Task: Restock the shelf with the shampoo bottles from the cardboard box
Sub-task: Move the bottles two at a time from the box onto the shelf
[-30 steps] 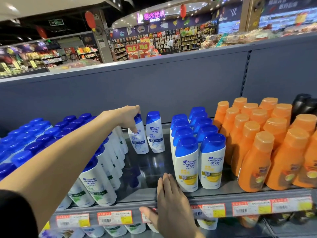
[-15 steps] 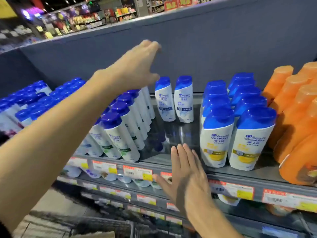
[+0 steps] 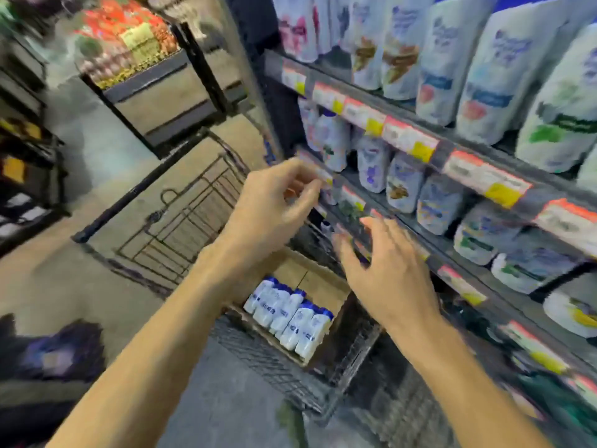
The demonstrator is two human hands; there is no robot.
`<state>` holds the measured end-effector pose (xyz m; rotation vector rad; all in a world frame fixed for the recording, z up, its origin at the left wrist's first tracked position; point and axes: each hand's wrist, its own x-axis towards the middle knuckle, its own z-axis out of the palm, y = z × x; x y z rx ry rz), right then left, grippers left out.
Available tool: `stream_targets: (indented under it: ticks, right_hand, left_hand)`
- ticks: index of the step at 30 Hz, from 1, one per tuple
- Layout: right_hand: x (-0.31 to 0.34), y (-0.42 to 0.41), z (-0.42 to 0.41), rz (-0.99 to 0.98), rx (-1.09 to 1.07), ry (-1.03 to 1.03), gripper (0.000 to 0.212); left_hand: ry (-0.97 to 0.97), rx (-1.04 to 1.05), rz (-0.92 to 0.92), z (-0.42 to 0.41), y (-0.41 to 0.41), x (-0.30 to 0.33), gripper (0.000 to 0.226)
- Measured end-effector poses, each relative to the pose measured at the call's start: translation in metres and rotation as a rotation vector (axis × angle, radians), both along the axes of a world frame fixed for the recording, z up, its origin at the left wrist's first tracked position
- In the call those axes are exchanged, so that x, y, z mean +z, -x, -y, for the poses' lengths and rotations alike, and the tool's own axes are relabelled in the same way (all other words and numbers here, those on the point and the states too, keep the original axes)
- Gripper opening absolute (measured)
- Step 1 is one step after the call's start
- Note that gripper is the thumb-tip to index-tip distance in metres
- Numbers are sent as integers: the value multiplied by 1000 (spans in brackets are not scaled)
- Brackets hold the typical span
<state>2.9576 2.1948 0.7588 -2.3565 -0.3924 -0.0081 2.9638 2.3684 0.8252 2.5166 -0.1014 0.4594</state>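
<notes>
The cardboard box (image 3: 323, 287) sits in a wire shopping cart (image 3: 284, 379) below my hands. Several white shampoo bottles (image 3: 290, 318) with blue caps lie in a row inside it. My left hand (image 3: 274, 195) hovers above the box, fingers loosely curled and holding nothing. My right hand (image 3: 384, 266) is beside it to the right, fingers spread and empty, close to the edges of the lower shelves (image 3: 452, 279). The view is blurred by motion.
Shelves full of white bottles (image 3: 452, 66) with price tags (image 3: 407, 137) along their edges run down the right side. The cart's handle (image 3: 142, 185) and folded seat grid stand to the left. A produce stand (image 3: 129, 43) is across the aisle floor.
My view swung from the top shelf down to the cart. Both hands left the top shelf and dropped toward the box; the left hand had let go of a bottle there.
</notes>
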Motion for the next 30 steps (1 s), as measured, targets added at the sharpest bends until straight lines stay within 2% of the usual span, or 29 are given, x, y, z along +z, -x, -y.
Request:
stream_targets:
  ticks: [5,9,12,14,16,18,21,23,27,30]
  right_hand:
    - [-95,-2,-123,-344,77,86,62]
    - [-186,-8,-207,-599,-28,143,54]
    - [-251,-11,-261,-774,-153,118,32]
    - [-301,-14,-289,-884,-188,121,31]
    - [-354,-10,-305,-943,-171,226,28]
    - [-407,-11,-307,-947,-265,232,29]
    - [-452,-20,-295,-1022,-439,209,33]
    - [-468,-26,-291,-1029,-477,227,18]
    - [-502,-38,-308,-1020,-513,331,52]
    - [-518,-40,-326,-1012,-428,410,61]
  left_hand:
    - [-17,217,-291,-132,20,-131,13]
    - [-52,187,-525,-220,5,-241,17]
    - [-33,214,-771,-270,-12,-314,23]
    - [-43,234,-935,-295,-20,-365,31]
    - [-25,202,-1065,-311,-21,-413,37]
    - [-18,138,-1167,-313,-20,-457,39]
    - [101,56,-1256,-297,-22,-509,48]
    - [169,1,-1256,-282,-23,-540,54]
    - [106,-6,-1252,-274,-27,-580,86]
    - [180,2,-1260,-282,-28,-593,99]
